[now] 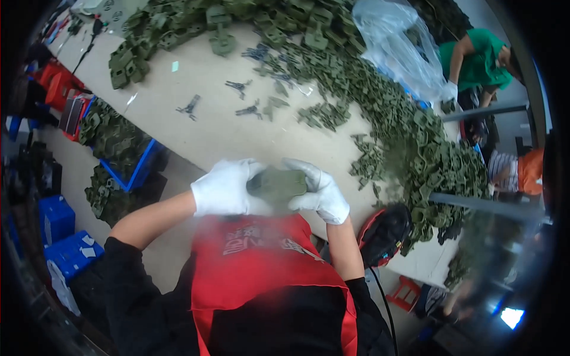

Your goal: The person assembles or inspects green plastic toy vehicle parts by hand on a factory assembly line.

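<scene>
Between my two white-gloved hands is an olive-green moulded plastic part [276,185], held just above the table's near edge. My left hand [227,188] grips its left end, and my right hand [323,193] has its fingers round the right end. Glove fingers cover both ends of the part, and its outline is slightly blurred. Beyond my hands, a few small dark grey clip-like pieces [189,107] lie on the table [160,133]. Close to them are a few small green pieces [275,107].
Heaped green parts [380,107] run along the table's far and right sides. A clear plastic bag [395,41] stands at the back right, by a person in green [484,59]. Blue crates [127,169] of green parts are at left. A black-and-red bag-like object [386,234] sits near my right arm.
</scene>
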Demonstrator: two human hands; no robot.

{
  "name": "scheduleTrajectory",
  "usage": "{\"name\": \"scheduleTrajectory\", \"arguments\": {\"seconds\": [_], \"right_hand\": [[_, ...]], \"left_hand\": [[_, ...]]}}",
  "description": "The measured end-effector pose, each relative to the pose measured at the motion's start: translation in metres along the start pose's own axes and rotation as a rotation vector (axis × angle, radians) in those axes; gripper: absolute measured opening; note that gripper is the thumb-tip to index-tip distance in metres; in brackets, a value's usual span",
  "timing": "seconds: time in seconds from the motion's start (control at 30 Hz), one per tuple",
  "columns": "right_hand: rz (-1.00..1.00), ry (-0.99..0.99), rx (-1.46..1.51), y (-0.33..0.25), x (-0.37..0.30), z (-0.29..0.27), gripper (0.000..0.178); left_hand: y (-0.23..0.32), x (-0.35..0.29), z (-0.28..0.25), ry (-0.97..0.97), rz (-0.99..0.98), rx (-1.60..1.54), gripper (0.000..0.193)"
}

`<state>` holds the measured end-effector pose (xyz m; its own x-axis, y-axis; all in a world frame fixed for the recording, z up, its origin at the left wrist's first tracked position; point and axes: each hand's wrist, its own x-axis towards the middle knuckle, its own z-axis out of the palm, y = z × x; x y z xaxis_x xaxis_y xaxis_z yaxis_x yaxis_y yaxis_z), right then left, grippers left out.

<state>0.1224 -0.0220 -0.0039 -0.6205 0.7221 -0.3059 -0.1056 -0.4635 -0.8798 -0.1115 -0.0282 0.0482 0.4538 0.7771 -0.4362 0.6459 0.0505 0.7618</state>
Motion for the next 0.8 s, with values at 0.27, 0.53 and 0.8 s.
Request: {"name": "scheduleTrajectory", "arguments": {"seconds": [0.27,0.53,0.8], "right_hand": [[0.044,0.013,0.117,0.02,-0.016,-0.012,0.082],[0.158,0.163,-0.165,0.026,-0.013,-0.004,0.082],[0.057,0.408,-0.169,0.032,-0.006,0.018,0.071]], "left_hand": [[0.0,-0.003,0.038,0.042,-0.036,0.186,0.082],[-0.023,0.015,0.05,0.025,-0.009,0.122,0.08],[-0.041,0.038,0.056,0.019,-0.141,-0.348,0.081]]}}
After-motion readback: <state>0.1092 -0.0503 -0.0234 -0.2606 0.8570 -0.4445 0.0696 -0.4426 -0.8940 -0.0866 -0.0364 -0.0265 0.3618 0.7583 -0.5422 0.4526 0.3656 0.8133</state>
